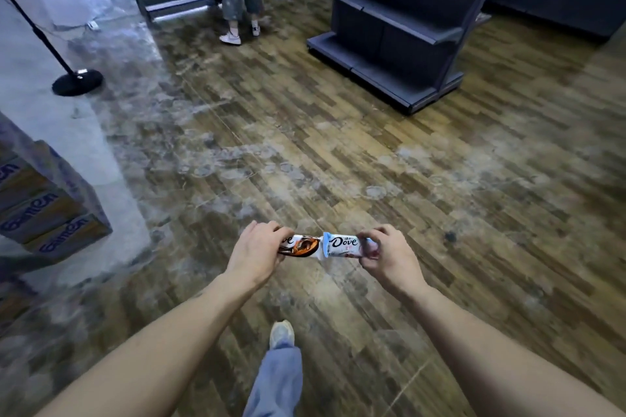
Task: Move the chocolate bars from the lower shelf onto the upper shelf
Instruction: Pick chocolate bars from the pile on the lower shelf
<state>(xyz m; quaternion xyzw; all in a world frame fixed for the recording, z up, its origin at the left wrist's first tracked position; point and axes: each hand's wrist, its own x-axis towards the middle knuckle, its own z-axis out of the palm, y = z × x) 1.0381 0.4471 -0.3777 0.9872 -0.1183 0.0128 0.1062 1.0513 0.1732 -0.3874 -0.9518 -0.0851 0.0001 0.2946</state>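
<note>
Brown bar, blue bar end-to-end, midair.

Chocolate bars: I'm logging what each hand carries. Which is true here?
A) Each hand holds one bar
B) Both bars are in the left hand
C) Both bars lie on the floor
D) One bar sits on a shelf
A: the left hand grips the brown-wrapped bar and the right hand pinches the white and blue bar, end to end above the floor.

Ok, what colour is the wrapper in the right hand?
White and pale blue bar, held in the right hand; head view.
</note>
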